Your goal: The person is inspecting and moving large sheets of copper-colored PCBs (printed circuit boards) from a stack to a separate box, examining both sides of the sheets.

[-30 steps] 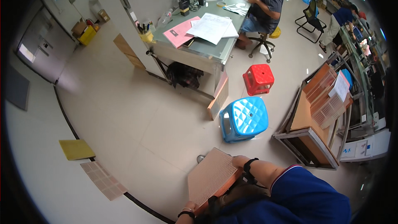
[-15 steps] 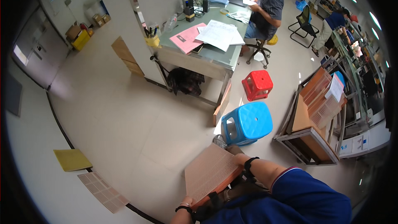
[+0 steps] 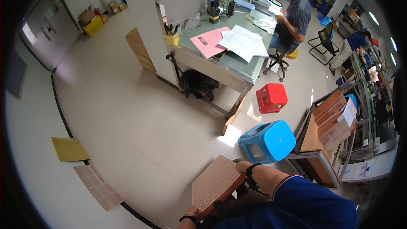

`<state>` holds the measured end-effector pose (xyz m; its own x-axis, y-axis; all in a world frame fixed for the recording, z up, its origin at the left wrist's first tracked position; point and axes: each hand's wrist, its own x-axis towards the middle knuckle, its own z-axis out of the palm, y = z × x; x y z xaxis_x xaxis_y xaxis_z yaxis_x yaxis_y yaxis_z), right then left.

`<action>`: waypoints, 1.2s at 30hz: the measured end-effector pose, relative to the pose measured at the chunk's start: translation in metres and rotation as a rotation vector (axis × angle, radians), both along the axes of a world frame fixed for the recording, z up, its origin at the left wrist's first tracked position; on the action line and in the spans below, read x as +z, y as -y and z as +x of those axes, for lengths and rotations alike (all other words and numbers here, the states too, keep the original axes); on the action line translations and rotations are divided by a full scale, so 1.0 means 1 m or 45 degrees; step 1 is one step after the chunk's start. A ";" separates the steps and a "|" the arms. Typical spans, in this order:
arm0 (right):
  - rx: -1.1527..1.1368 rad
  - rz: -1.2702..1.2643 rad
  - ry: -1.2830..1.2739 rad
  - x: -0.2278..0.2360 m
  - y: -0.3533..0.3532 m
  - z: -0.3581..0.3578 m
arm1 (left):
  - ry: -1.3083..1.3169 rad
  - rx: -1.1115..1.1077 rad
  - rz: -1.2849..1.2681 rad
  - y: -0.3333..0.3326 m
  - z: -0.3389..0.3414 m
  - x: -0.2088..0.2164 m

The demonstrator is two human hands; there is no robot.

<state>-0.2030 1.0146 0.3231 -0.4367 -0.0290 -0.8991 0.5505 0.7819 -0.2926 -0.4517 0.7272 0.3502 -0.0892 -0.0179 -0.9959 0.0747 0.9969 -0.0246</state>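
Low in front of my body I carry a thick stack of copper-coloured panels (image 3: 215, 182) with a fine printed grid pattern on top; they look like circuit board panels. My left hand (image 3: 192, 212) is closed on the near left corner, thumb over the top face. At the far right corner my right hand (image 3: 242, 168) grips the edge, its fingers partly hidden behind the stack. Both wrists wear black bands. The stack is tilted, and its underside is out of sight.
A blue stool (image 3: 277, 141) stands just ahead on the right, with a red stool (image 3: 272, 98) beyond it. Further right is a rack (image 3: 316, 161) with more panels. A desk (image 3: 186, 44) has a seated person (image 3: 296, 15) beside it. A yellow board (image 3: 70, 149) and a grid sheet (image 3: 95, 184) lean at left.
The view has shifted, so the desk, stools and rack sit lower and further right. The panel stack stays in both my hands.
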 end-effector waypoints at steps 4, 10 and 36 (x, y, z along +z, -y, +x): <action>-0.410 0.009 0.159 -0.050 -0.019 0.019 | -0.002 0.258 -0.055 -0.016 0.012 -0.020; -0.275 -0.184 0.366 -0.098 -0.073 0.055 | 0.097 0.005 -0.053 -0.054 0.044 -0.071; 0.057 0.179 0.044 -0.114 -0.481 0.236 | 0.339 1.014 0.023 -0.406 0.283 -0.233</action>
